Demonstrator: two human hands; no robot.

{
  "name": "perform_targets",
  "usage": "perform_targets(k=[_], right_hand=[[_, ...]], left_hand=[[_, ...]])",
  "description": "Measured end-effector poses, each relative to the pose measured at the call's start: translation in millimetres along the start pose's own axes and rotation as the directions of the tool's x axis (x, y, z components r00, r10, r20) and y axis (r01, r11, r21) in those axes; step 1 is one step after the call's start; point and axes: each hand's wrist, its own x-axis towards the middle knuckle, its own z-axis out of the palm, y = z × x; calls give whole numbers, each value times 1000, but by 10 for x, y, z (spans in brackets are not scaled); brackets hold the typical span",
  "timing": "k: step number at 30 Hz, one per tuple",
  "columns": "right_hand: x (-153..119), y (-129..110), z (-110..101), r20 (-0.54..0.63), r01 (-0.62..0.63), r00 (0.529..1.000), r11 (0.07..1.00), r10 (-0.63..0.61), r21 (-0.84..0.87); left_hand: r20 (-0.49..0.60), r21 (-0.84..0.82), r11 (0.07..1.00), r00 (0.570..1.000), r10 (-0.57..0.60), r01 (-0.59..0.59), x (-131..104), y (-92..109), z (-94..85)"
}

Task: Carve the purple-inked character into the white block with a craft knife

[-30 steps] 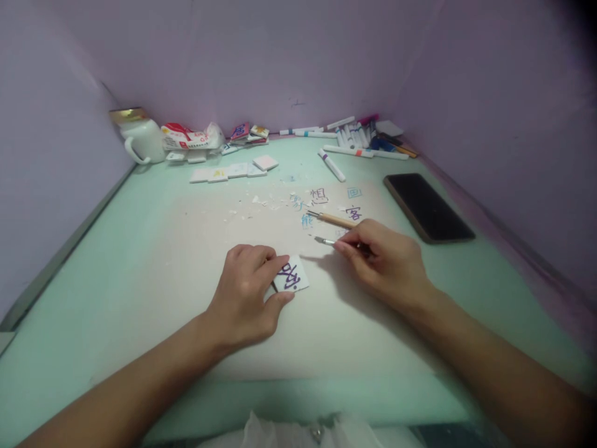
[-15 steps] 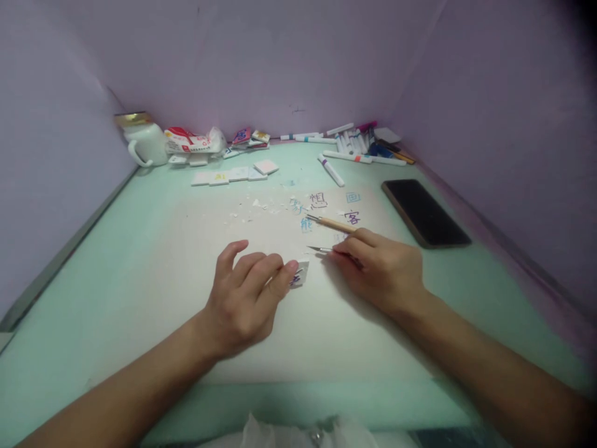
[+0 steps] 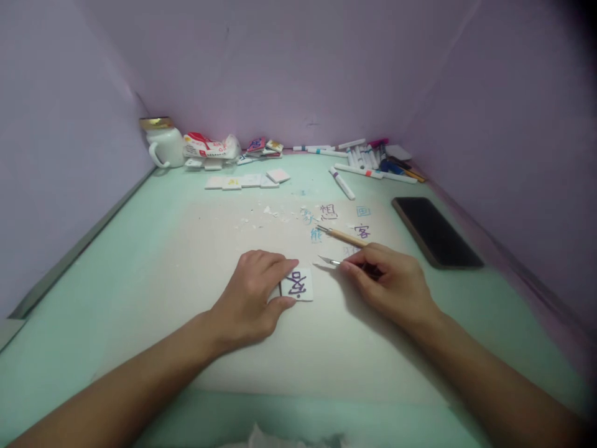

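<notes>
Two hands work near the middle of a pale green desk (image 3: 116, 261). At the far left corner stands a white mug (image 3: 168, 147) with a gold lid, and just right of it lies a crumpled red-and-white packet (image 3: 208, 147). In front of those sits a row of small white tiles (image 3: 247, 181). The left hand (image 3: 254, 298) lies on the beige mat (image 3: 280, 348), thumb and fingers closed around the left edge of a small white tile (image 3: 298, 284) bearing a purple character. Just right of the tile, the right hand (image 3: 392, 286) pinches a thin metal-tipped knife (image 3: 330, 261), its point aimed toward the tile without touching it. A wooden-handled tool (image 3: 339, 236) lies just beyond. Markers (image 3: 368, 157) crowd the far right corner, and a dark phone (image 3: 436, 231) rests at the right.
</notes>
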Motion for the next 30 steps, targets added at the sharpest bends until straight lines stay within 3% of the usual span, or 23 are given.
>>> perform_targets(k=[2, 5, 9, 14, 20, 30], right_hand=[[0, 3, -1, -24, 12, 1000, 1000, -11, 5], [5, 12, -5, -44, 31, 999, 999, -30, 15], [19, 17, -27, -49, 50, 998, 998, -49, 23], [45, 46, -54, -114, 97, 989, 995, -95, 14], [62, 53, -41, -165, 37, 986, 999, -36, 3], [62, 41, -55, -156, 25, 988, 999, -21, 20]], left_hand=[[-70, 59, 994, 993, 94, -90, 9, 40, -25], [-180, 161, 958, 947, 266, -239, 12, 114, -77], [-287, 238, 924, 888, 360, -298, -14, 178, -132], [-380, 236, 940, 867, 322, -246, -51, 187, -156], [-482, 165, 972, 846, 229, -169, -81, 193, -188], [-474, 101, 983, 861, 184, -154, -102, 165, -185]])
